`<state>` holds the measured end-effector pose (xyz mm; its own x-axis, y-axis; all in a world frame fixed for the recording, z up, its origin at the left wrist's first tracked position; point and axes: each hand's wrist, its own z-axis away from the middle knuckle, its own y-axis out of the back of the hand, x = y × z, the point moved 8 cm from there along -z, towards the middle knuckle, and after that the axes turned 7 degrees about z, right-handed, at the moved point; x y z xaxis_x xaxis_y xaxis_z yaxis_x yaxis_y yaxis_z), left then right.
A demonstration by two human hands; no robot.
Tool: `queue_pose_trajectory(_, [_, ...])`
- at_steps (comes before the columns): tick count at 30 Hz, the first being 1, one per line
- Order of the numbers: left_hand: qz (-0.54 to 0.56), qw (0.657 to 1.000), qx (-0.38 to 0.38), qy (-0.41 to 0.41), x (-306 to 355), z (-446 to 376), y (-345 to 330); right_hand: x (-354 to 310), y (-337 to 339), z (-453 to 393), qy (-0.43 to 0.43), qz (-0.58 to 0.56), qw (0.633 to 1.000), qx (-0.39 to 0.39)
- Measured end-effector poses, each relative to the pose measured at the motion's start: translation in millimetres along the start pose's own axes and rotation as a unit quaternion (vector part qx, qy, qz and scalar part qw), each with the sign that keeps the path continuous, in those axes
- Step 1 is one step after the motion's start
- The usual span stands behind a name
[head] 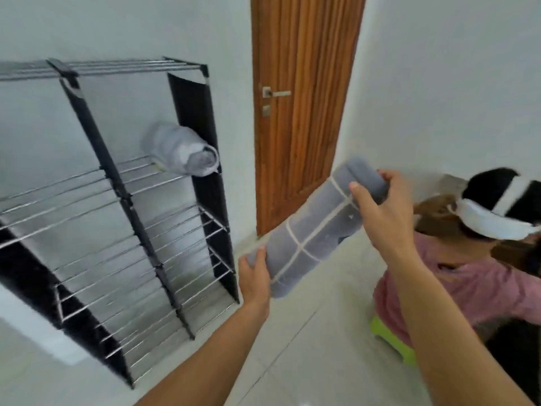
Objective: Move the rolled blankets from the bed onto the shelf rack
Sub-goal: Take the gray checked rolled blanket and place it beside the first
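Grey with white grid lines, the roll is held in the air between both hands, tilted so its far end points up and to the right. Right hand wraps its upper end, thumb on the near side and fingers curled over the top. Left hand cups the lower end, fingers closed around it. It hangs just right of the rack and touches none of its shelves. On the rack's second tier, in the right bay, a pale blanket lies rolled against the black side panel. Behind the roll stands a wooden door. To the right, a person in a pink shirt sits low on a green stool.
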<state>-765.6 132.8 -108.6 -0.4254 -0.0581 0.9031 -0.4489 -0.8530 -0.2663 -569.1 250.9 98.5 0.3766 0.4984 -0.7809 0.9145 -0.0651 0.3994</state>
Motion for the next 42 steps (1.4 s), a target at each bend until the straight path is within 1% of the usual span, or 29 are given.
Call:
queue_pose_trajectory(3, [0.073,0.994,0.084,0.003,20.2,-40.6,42.3,-54.2,-86.3,-21.2,0.087,-0.015,0.993,-0.079])
queue_pose_trajectory(5, [0.127,0.984,0.123,0.013,31.9,-67.1,62.4,-88.8,-138.7,-29.2,0.159,-0.031,0.979,-0.127])
queue_pose_trajectory(8, [0.173,0.973,0.153,0.011,42.4,-114.5,81.4,-126.8,-206.5,-36.1,0.252,-0.049,0.945,-0.203])
queue_pose_trajectory(11, [0.214,0.959,0.187,-0.003,55.9,-159.5,87.1,-150.8,-260.9,-47.4,0.317,-0.078,0.905,-0.272])
queue_pose_trajectory(13, [0.239,0.951,0.194,-0.007,66.6,-180.1,81.9,-158.4,-290.7,-58.1,0.356,-0.086,0.88,-0.301])
queue_pose_trajectory(15, [0.262,0.941,0.214,-0.012,78.8,-188.4,82.4,-167.1,-317.6,-69.8,0.387,-0.101,0.862,-0.311])
queue_pose_trajectory(18, [0.293,0.927,0.234,-0.009,88.3,-204.6,93.8,-179.3,-353.7,-82.0,0.401,-0.127,0.843,-0.334])
queue_pose_trajectory(20, [0.305,0.915,0.263,-0.012,95.6,-215.3,104.9,-191.1,-375.1,-88.1,0.415,-0.146,0.83,-0.343])
queue_pose_trajectory(22, [0.305,0.913,0.268,-0.025,104.9,-232.6,115.3,-203.6,-397.7,-94.3,0.426,-0.153,0.821,-0.349])
queue_pose_trajectory(24, [0.299,0.916,0.267,-0.03,114.8,-247.3,125.1,-213.5,-422.7,-102.2,0.416,-0.153,0.825,-0.351])
queue_pose_trajectory(27, [0.283,0.916,0.28,-0.055,129.9,-265.2,144.9,-222.3,-463.7,-114.8,0.373,-0.147,0.841,-0.362])
queue_pose_trajectory(30, [0.258,0.918,0.293,-0.066,143.2,-272.3,152.7,-231.6,-501.2,-122.5,0.37,-0.127,0.844,-0.367])
queue_pose_trajectory(34, [0.223,0.936,0.255,-0.097,153.1,-277.9,147.6,-239.9,-536.7,-128.3,0.343,-0.122,0.858,-0.363])
queue_pose_trajectory(39, [0.096,0.96,0.238,-0.115,148.9,-280.0,145.9,-228.2,-574.7,-117.5,0.307,-0.112,0.863,-0.386])
queue_pose_trajectory(42, [0.059,0.968,0.207,-0.129,151.6,-278.6,139.8,-209.5,-588.8,-107.1,0.271,-0.101,0.864,-0.413])
